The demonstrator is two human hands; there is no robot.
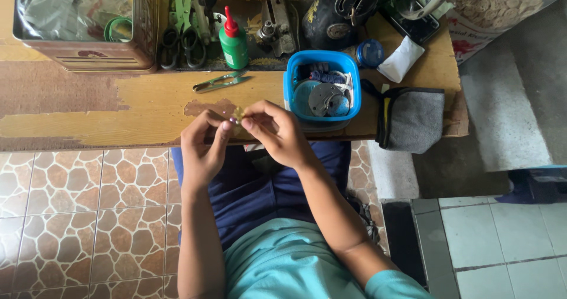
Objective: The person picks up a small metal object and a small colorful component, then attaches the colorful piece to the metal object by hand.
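Observation:
My left hand [202,148] and my right hand [274,132] meet at the front edge of a worn wooden table [147,107]. Between their fingertips they pinch a small yellowish piece [238,115]; what it is cannot be told, as the fingers hide most of it. Both hands hover just above my lap, which is covered in dark blue cloth. A pair of small metal thread snips [220,81] lies on the table just beyond my hands.
A blue plastic box [322,86] of bobbins and small parts sits right of my hands. Further back stand a green bottle with red cap [234,41], green-handled scissors [183,24], a metal tin [85,24] and a black sewing machine [336,12]. A grey pouch [411,119] overhangs the table's edge.

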